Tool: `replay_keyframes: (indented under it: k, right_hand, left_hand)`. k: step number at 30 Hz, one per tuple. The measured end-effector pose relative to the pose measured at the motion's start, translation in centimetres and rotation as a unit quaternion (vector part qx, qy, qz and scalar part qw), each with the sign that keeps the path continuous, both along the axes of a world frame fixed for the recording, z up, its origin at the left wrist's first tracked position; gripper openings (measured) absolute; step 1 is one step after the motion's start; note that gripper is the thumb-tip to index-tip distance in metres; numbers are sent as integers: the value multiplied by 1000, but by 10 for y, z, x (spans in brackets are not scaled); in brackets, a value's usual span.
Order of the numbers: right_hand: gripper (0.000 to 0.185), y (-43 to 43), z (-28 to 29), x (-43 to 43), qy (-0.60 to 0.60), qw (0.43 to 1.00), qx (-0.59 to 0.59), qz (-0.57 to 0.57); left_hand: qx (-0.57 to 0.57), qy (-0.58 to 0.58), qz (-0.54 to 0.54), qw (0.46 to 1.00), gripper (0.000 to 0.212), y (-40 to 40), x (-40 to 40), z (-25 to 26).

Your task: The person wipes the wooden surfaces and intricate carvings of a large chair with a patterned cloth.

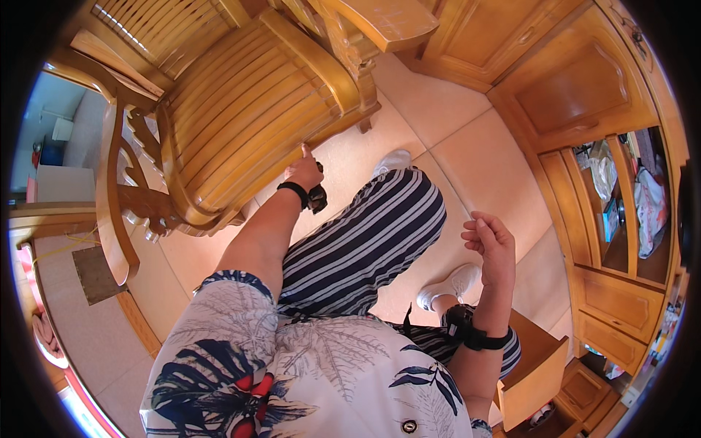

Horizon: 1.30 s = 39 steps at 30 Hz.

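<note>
My left hand point(304, 172) is at the front edge of a slatted wooden armchair point(252, 104), one digit pointing up towards the seat rim. Most of its other fingers are hidden, so I cannot see whether it holds anything. A black strap with a dark device point(316, 198) circles that wrist. Over the tiled floor, my right hand point(493, 241) is raised with its fingers loosely bent, and nothing shows in it. Another black strap with a device point(463, 328) is on the right forearm. Below and between my arms are my striped trouser legs point(367, 230).
Wooden cabinets point(569, 98) line the far right, with open shelves holding plastic bags point(650, 213). By my right elbow is a wooden stool or box-like piece point(534, 383). A second carved armrest point(389, 24) juts in at the top. Pale floor tiles point(482, 159) lie ahead.
</note>
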State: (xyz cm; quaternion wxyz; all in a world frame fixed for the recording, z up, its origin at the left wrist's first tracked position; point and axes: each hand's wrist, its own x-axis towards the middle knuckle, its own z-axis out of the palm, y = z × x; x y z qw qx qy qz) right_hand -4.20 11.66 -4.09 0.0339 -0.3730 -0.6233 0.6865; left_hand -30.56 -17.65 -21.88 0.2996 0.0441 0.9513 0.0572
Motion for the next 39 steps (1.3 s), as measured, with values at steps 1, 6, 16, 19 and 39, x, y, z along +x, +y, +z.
replay_keyframes:
  k: [1,6,16,19,39]
  right_hand:
    - [25,0,1,0,4,1000,2,0]
    - [25,-2,7,2,21,1000,6,5]
    - [24,-7,13,1,45,999,24,16]
    - [25,-3,13,0,44,999,13,9]
    - [24,-3,6,-1,37,999,6,4]
  left_hand:
    - [15,13,7,1000,91,-10,3,-1]
    - [64,21,66,996,76,-60,14,0]
    - [245,278,-31,928,49,-12,5,79]
    - [272,306,-18,912,49,21,-20,102]
    - [47,390,-136,909,24,105,-77,93]
